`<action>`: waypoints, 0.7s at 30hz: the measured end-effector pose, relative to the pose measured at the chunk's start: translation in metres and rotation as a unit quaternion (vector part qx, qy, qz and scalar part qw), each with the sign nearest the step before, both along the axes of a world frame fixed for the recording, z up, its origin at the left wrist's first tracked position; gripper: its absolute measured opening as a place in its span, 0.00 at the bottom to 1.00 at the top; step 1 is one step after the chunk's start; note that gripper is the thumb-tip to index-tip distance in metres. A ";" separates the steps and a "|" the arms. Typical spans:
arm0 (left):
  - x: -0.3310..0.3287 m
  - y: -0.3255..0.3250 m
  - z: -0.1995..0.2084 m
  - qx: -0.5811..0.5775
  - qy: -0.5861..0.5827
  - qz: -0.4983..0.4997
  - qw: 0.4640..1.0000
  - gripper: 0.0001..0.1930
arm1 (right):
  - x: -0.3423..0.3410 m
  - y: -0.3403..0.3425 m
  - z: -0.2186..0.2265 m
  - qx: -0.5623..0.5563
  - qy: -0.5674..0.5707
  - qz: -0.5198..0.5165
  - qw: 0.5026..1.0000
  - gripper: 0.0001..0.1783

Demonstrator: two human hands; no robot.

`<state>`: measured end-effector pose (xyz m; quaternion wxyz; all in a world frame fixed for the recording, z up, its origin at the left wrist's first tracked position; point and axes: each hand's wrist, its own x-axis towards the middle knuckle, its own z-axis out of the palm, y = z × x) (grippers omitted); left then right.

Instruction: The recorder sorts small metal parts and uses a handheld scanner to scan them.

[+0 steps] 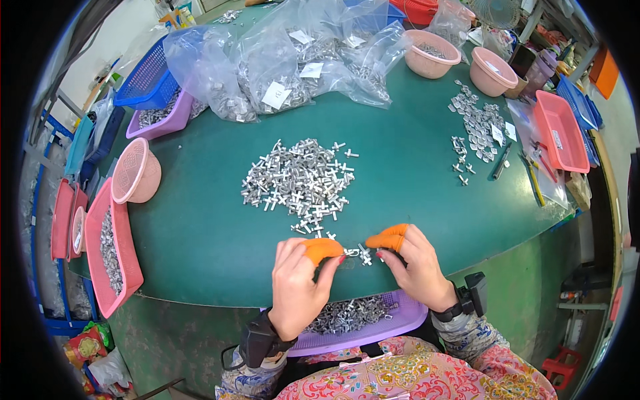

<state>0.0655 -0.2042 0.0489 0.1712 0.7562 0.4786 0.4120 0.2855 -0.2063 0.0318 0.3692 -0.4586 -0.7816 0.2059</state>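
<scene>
My left hand [297, 283] and my right hand [420, 270] are close together over the near edge of the green table, each with an orange finger cot on the index finger. Thumb and index finger of the left pinch a small silver loop-shaped metal piece [352, 253]. The right hand's thumb and index finger are also pinched together; what lies between them is too small to make out. A small silver cross [365, 255] sits between the two hands. Just beyond them spreads a heap of similar metal crosses [300, 180].
A purple basket [407, 320] of metal pieces is under the table edge before me. Pink baskets [128, 233] stand left. Filled plastic bags [267, 73] line the back. Flat metal pieces [477, 120], pliers [535, 180] and a red tray [557, 133] lie right.
</scene>
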 end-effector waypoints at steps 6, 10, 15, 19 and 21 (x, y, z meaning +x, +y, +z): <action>-0.008 -0.006 0.001 -0.006 0.030 -0.008 1.000 0.09 | 0.002 -0.002 0.013 -0.001 -0.042 -0.025 0.999 0.24; -0.020 -0.020 0.009 -0.055 0.081 -0.080 0.992 0.11 | -0.003 -0.001 0.002 -0.042 -0.073 0.010 0.996 0.28; -0.030 -0.029 0.023 -0.052 0.072 -0.080 0.993 0.20 | -0.003 0.001 0.007 -0.010 -0.073 0.036 0.997 0.26; -0.040 -0.030 0.002 -0.049 0.131 0.060 0.988 0.23 | -0.006 -0.012 0.007 -0.035 -0.078 0.101 0.991 0.26; -0.048 -0.040 -0.013 -0.045 0.094 -0.024 0.994 0.21 | -0.008 -0.019 0.008 -0.045 -0.069 0.142 0.986 0.24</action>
